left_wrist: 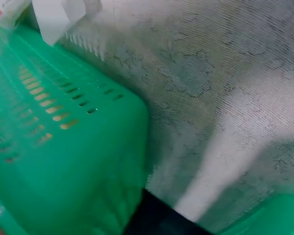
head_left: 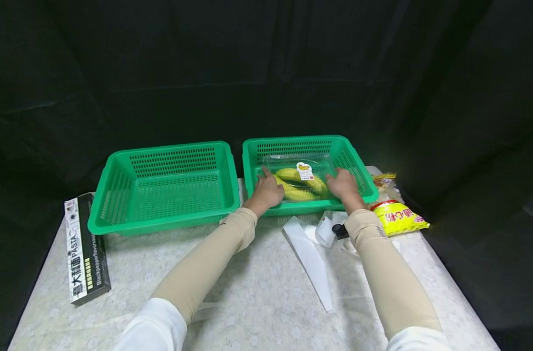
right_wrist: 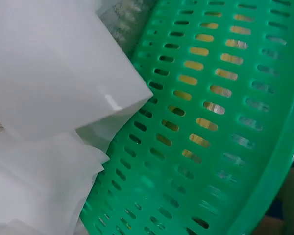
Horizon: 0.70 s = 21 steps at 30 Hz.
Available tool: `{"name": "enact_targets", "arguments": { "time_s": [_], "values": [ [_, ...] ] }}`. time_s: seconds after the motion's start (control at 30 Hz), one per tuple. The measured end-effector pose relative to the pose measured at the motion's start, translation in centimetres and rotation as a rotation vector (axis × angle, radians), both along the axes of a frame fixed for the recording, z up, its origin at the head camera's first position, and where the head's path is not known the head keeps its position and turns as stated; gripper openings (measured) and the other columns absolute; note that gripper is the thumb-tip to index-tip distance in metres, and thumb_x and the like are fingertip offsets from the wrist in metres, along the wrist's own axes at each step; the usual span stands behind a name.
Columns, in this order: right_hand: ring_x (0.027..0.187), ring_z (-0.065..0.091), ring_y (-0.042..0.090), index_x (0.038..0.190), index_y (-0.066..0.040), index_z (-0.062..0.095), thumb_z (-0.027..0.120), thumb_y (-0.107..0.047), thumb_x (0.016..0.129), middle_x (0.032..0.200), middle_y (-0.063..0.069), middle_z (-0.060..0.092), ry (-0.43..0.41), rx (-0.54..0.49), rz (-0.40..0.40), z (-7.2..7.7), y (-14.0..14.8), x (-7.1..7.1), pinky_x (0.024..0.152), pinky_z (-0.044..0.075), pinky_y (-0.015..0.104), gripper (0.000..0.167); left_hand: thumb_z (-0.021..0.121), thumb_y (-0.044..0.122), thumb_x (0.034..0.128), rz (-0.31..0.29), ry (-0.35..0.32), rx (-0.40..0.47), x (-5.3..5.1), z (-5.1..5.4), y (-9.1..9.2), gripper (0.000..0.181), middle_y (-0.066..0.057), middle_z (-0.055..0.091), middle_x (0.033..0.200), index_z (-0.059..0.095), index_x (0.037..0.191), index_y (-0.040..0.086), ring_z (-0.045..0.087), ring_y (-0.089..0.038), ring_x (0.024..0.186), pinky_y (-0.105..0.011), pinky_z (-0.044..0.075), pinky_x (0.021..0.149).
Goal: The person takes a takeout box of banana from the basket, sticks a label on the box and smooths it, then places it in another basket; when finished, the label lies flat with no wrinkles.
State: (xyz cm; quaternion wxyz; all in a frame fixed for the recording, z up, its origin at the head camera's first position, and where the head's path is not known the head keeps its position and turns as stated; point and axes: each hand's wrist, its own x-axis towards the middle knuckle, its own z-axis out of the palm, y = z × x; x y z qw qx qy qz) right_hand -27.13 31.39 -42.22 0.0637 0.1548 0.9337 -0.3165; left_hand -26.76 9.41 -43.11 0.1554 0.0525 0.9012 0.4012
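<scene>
A clear plastic pack of bananas (head_left: 298,184) with a white label lies inside the right green basket (head_left: 316,208). My left hand (head_left: 267,190) holds the pack's left end. At its right end, my right hand (head_left: 344,185) grips the side, reaching over the basket's near rim. The basket wall hides some of the fingertips. Yellow shows through the slots of this basket (right_wrist: 152,161) in the right wrist view. In the left wrist view, only the outer wall of the basket (left_wrist: 88,166) and the tablecloth show; neither hand is clear there.
A second green basket (head_left: 178,195) stands at the left. Beside it lies a black and white pasta box (head_left: 85,248). Right of the baskets is a yellow bag (head_left: 398,217), with another clear packet behind it. White paper (head_left: 310,258) lies on the tablecloth (head_left: 266,292) between the forearms.
</scene>
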Motion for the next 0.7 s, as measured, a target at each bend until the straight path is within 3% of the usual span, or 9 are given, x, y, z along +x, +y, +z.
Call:
{"name": "enact_targets", "arguments": {
  "time_s": [0.07, 0.1, 0.2, 0.33, 0.5, 0.6, 0.7],
  "values": [
    [0.15, 0.025, 0.048, 0.157, 0.004, 0.025, 0.043, -0.028, 0.106, 0.161, 0.03, 0.028, 0.093, -0.017, -0.019, -0.1, -0.2, 0.3, 0.121, 0.03, 0.059, 0.063, 0.044, 0.025, 0.1059, -0.008, 0.087, 0.051, 1.1, 0.2, -0.6, 0.079, -0.031, 0.005, 0.166, -0.009, 0.16, 0.0, 0.014, -0.045, 0.154, -0.048, 0.033, 0.122],
    [0.149, 0.028, 0.047, 0.155, 0.004, 0.03, 0.045, -0.026, 0.105, 0.159, 0.03, 0.032, 0.152, -0.021, -0.022, -0.1, -0.3, 0.6, 0.12, 0.031, 0.059, 0.061, 0.045, 0.026, 0.1055, -0.021, 0.126, 0.074, 1.8, 0.3, -0.9, 0.08, -0.029, 0.002, 0.167, -0.008, 0.16, 0.001, 0.011, -0.044, 0.156, -0.05, 0.025, 0.126],
    [0.146, 0.035, 0.046, 0.148, 0.003, 0.044, 0.05, -0.022, 0.104, 0.154, 0.029, 0.041, 0.329, -0.044, 0.008, 0.1, -1.0, 2.2, 0.12, 0.031, 0.058, 0.052, 0.049, 0.027, 0.1044, -0.065, 0.196, 0.156, 4.4, 0.8, -2.2, 0.079, -0.022, 0.005, 0.169, 0.0, 0.162, 0.004, 0.009, -0.039, 0.157, -0.052, 0.017, 0.128],
    [0.142, 0.042, 0.045, 0.135, 0.004, 0.059, 0.056, -0.018, 0.101, 0.149, 0.027, 0.05, 0.467, -0.073, 0.121, 0.3, -2.8, 6.6, 0.119, 0.032, 0.06, 0.04, 0.053, 0.026, 0.103, -0.058, 0.162, 0.307, 8.8, 0.6, -4.9, 0.07, -0.016, 0.024, 0.167, 0.018, 0.161, 0.008, 0.024, -0.037, 0.154, -0.055, 0.025, 0.125],
    [0.138, 0.049, 0.043, 0.125, 0.0, 0.067, 0.063, -0.014, 0.098, 0.144, 0.021, 0.057, 0.469, -0.179, 0.252, -1.4, -5.9, 13.3, 0.117, 0.035, 0.06, 0.031, 0.055, 0.018, 0.1021, 0.112, 0.085, 0.543, 13.9, -2.1, -8.9, 0.055, -0.016, 0.046, 0.156, 0.04, 0.153, 0.006, 0.043, -0.033, 0.146, -0.047, 0.04, 0.118],
    [0.136, 0.054, 0.036, 0.122, -0.007, 0.071, 0.066, -0.016, 0.097, 0.14, 0.014, 0.063, 0.409, -0.252, 0.29, -2.8, -7.7, 16.8, 0.116, 0.039, 0.057, 0.027, 0.057, 0.015, 0.1013, 0.199, 0.069, 0.639, 16.1, -3.6, -10.9, 0.05, -0.015, 0.051, 0.152, 0.046, 0.15, 0.006, 0.043, -0.033, 0.146, -0.049, 0.039, 0.119],
    [0.135, 0.056, 0.031, 0.121, -0.013, 0.072, 0.066, -0.021, 0.097, 0.138, 0.008, 0.065, 0.332, -0.362, 0.279, -4.1, -9.0, 19.5, 0.116, 0.04, 0.056, 0.026, 0.057, 0.016, 0.1011, 0.222, 0.039, 0.7, 17.7, -4.7, -12.3, 0.05, -0.014, 0.05, 0.153, 0.046, 0.15, 0.008, 0.039, -0.034, 0.148, -0.057, 0.032, 0.121]
  ]
}}
